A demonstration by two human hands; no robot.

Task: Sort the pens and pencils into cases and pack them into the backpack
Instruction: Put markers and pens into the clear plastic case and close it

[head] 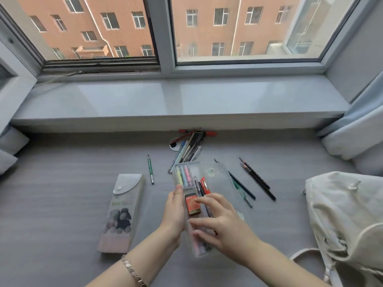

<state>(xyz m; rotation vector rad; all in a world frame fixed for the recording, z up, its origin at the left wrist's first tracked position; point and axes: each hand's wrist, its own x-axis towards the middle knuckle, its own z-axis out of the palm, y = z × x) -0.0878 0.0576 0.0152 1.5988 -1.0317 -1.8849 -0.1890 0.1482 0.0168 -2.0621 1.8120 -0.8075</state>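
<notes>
A clear plastic pen case (192, 168) lies open on the grey surface, with pastel highlighters, an orange 2B lead box (192, 205) and several pens inside. My left hand (175, 212) grips its left side. My right hand (219, 222) lies over the pens in the case with fingers spread. The case's clear lid (219, 175) lies open to the right. A closed grey printed pencil case (122, 212) lies to the left. A green pencil (150, 169) lies alone, a pile of pens (189, 148) sits near the sill, and dark pencils (258, 179) lie at the right. The cream backpack (348, 220) stands at right.
A wide grey window sill (176, 100) runs across the back, under a window. Pale blue curtains (356, 129) hang at the right, and cushions (8, 150) sit at the left edge. A small round white object (175, 146) lies by the pen pile.
</notes>
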